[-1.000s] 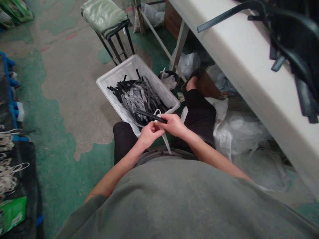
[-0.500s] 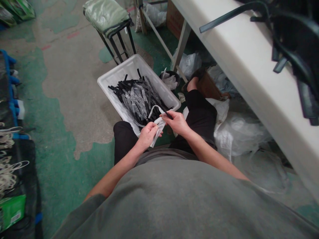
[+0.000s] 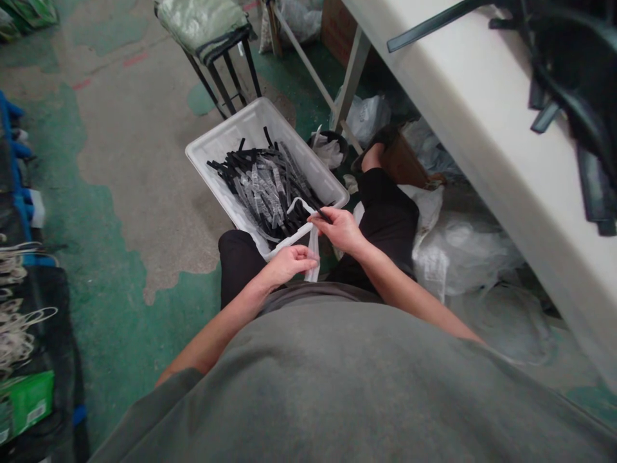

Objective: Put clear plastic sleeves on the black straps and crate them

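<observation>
A: Quick status on the hands?

B: Apart, but close. R hand (image 3: pixel 341 229) has fingers closed on a black strip (image 3: pixel 322 213), approx. over the near R corner of the white bin (image 3: pixel 226 139). L hand (image 3: pixel 290 260) is lower, just beside, w/ fingertips at a white strip (image 3: pixel 313 252).

A: Pinching it or only touching?

B: Can't tell for sure; the detail's too small there. The white strip hangs down from the R hand's fingertips, w/ a white loop (image 3: pixel 299 202) curving off near the top, over the bin.

A: What's in the bin?

B: A heap of black strips (image 3: pixel 255 183), lying every which way, a no. of them w/ clear wrapping. Bin's on the floor (image 3: pixel 125 225), in front of the person, btwn the knees and the stool (image 3: pixel 205 29) w/ a pale green cover.

A: And the R side?

B: White worktop (image 3: pixel 448 83), w/ dark curved parts (image 3: pixel 573 71) on it, one end sticking out past the edge. Below: clear plastic bags (image 3: pixel 472 257) and a brown box (image 3: pixel 407 161).

A: Far L?

B: Pale cords (image 3: pixel 17 344) and a green packet (image 3: pixel 31 405).
</observation>
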Available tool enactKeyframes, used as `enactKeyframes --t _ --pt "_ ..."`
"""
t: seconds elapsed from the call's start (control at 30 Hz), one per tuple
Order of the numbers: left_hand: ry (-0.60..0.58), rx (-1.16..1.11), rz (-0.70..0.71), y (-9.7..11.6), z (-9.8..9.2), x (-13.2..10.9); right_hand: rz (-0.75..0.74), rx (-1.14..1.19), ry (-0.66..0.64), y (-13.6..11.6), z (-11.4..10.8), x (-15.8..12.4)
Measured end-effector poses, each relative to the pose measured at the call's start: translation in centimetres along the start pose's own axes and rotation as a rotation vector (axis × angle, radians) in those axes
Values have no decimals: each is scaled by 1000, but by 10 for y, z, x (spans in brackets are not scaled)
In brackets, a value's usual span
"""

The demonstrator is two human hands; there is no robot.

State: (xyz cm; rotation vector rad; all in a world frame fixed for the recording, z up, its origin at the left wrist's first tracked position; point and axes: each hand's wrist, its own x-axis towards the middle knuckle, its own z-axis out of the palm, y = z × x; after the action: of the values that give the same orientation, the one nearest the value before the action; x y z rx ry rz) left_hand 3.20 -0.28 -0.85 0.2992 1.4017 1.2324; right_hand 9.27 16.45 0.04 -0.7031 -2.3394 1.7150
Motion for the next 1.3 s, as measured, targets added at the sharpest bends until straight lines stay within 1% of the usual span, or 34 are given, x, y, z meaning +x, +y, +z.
enactKeyframes --t 0.13,0.27,0.5,0.6,0.67,0.77,0.87,0.93,1.0,1.07,1.17,1.23,1.3 --pt "-57 62 -55 -6 -4 1 -56 -107 7 -3 1 -2" --pt "-131 94 -93 -7 -10 0 -75 -109 2 -5 1 -2" --pt "-243 232 -35 0 -15 -6 -60 -61 7 0 1 2" --pt "-260 191 -53 -2 -13 -6 -39 -13 16 1 1 5" --pt "-196 83 -85 -4 -12 -4 5 46 20 -1 -1 5" --pt "-2 -163 -109 -5 -14 -2 111 195 -44 -5 -6 1" --pt "170 -415 -53 1 -21 0 160 354 -166 -5 -12 -12" --pt "242 -541 -2 7 -26 0 194 420 -236 -4 -13 -23" --pt "303 -612 29 13 -28 1 261 463 -276 -5 -14 -35" --pt "353 -636 42 16 -28 2 327 496 -267 -9 -14 -46" --pt "404 -646 49 18 -26 3 388 484 -213 -19 -15 -58" --pt "426 -659 57 18 -26 4 393 414 -174 -25 -17 -62" --pt "448 -674 70 18 -27 5 368 340 -166 -28 -19 -65"
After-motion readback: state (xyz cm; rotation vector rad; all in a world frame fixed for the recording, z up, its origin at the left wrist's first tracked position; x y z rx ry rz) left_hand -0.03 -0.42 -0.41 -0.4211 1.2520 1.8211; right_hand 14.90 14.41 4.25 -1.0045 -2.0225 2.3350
